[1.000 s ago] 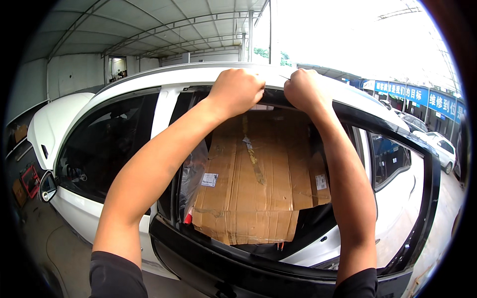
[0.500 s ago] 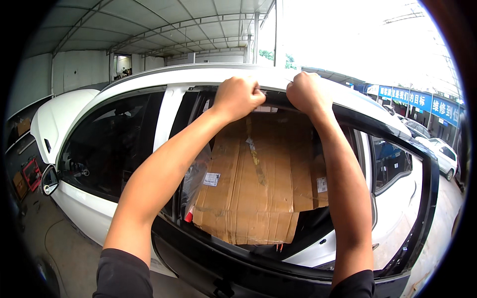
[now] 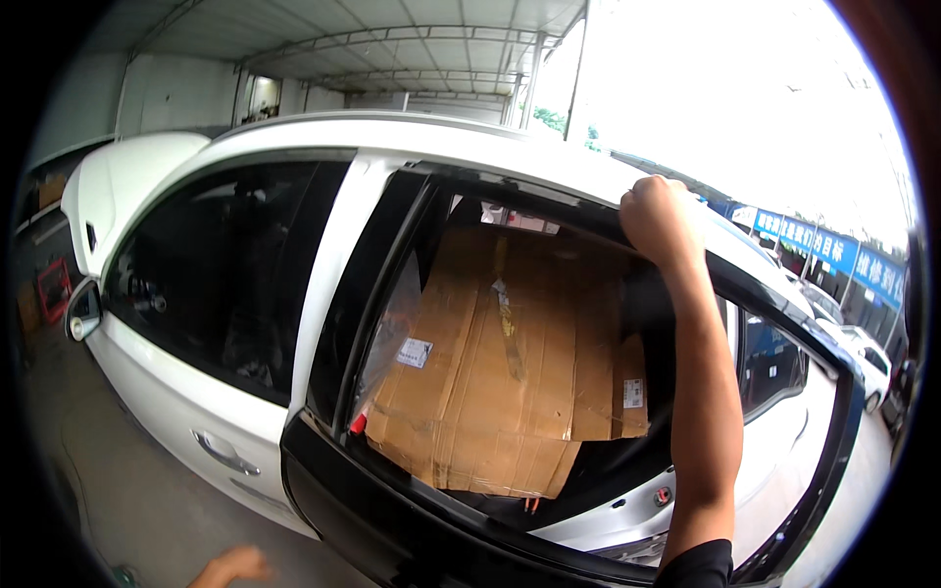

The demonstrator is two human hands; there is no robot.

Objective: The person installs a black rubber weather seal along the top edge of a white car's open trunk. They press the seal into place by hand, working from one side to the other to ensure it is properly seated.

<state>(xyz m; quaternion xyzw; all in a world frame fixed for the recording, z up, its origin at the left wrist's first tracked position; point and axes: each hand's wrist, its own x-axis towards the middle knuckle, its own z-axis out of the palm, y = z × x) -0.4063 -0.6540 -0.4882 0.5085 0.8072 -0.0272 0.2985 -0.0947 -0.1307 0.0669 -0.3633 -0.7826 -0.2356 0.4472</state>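
Note:
The white car has its black rear door standing open in front of me. At the upper edge of that door's window frame is my right hand, closed in a fist. What its fingers hold is hidden behind the knuckles. Down at the lower left edge, my left hand is blurred, apart from the car, below the front door handle. Through the rear window opening shows a large brown cardboard box with labels and torn tape.
The front door's dark window is up, and a side mirror juts out at the left. The hood is raised. A red object stands on the floor beyond. Other cars are parked at the right beneath a blue banner.
My left hand has left the top of the door frame and dropped to the lower left. My right hand stays at the frame, now lower and farther right in view. The view has shifted.

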